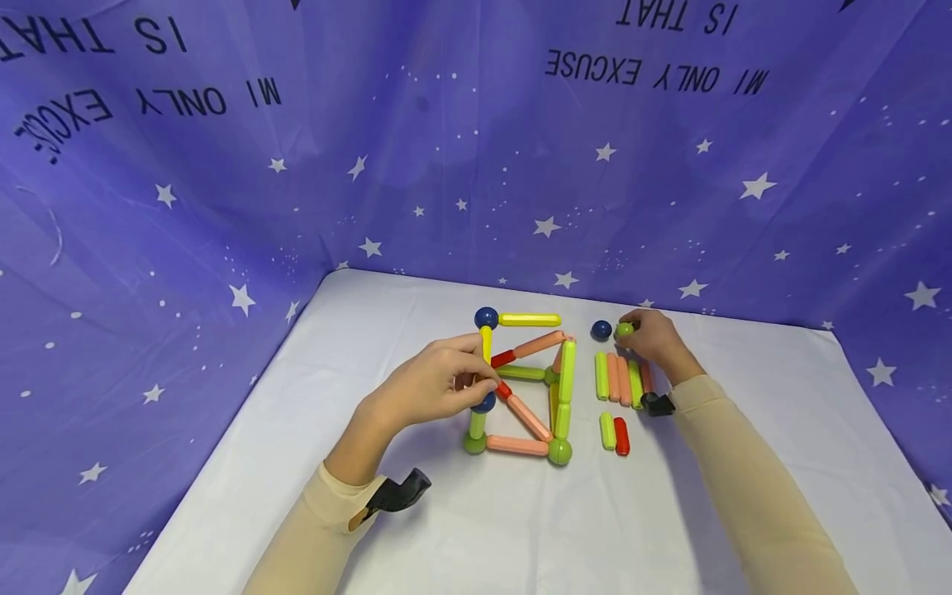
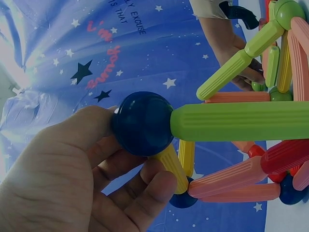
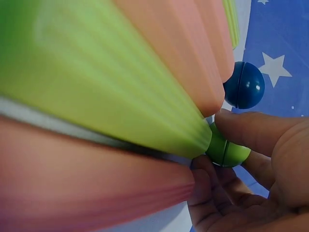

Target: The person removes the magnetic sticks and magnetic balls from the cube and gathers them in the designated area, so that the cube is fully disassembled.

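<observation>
Stick-and-ball frame stands on a white tabletop, its dark blue corner ball pinched between the thumb and fingers of the left hand, as the right hand pinches a green ball near a loose blue ball and a row of sticks. Light and stiff by its look, the frame may part at its joints and is best steadied by its corner balls; the smooth green ball, apt to roll, suits a fingertip grip around its sides.

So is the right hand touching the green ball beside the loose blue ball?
Touching: the right wrist view shows the right hand pinching the green ball between its thumb and fingers.
</observation>
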A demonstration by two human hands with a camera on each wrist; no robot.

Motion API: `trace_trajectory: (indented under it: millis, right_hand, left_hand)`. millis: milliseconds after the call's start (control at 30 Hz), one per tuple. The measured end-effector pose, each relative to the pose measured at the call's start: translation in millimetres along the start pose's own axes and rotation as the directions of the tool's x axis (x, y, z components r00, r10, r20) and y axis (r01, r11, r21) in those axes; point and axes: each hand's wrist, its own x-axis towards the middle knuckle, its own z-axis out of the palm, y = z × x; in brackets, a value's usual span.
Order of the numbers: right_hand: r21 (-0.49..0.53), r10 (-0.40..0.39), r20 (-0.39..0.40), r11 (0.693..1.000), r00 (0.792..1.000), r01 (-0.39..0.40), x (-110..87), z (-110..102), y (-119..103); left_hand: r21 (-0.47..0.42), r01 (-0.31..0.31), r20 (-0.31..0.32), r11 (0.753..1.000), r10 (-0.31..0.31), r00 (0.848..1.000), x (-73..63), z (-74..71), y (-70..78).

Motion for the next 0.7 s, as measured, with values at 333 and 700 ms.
trace_trajectory:
  millis: [333, 700]
  right_hand:
    - [0.021, 0.006, -0.015, 1.0, 1.0, -0.006, -1.7, -3.3, 4.3]
    - [-0.021, -0.102, -0.097, 0.995, 0.99, 0.101, -20.7, -8.3, -0.2]
  left_hand:
    - [0.011, 0.015, 0.004, 1.0, -0.015, 1.0, 0.9, -1.3, 1.7]
    - [-0.01, 0.02, 0.006, 1.0, -0.02, 1.0, 0.6, -1.0, 2.6]
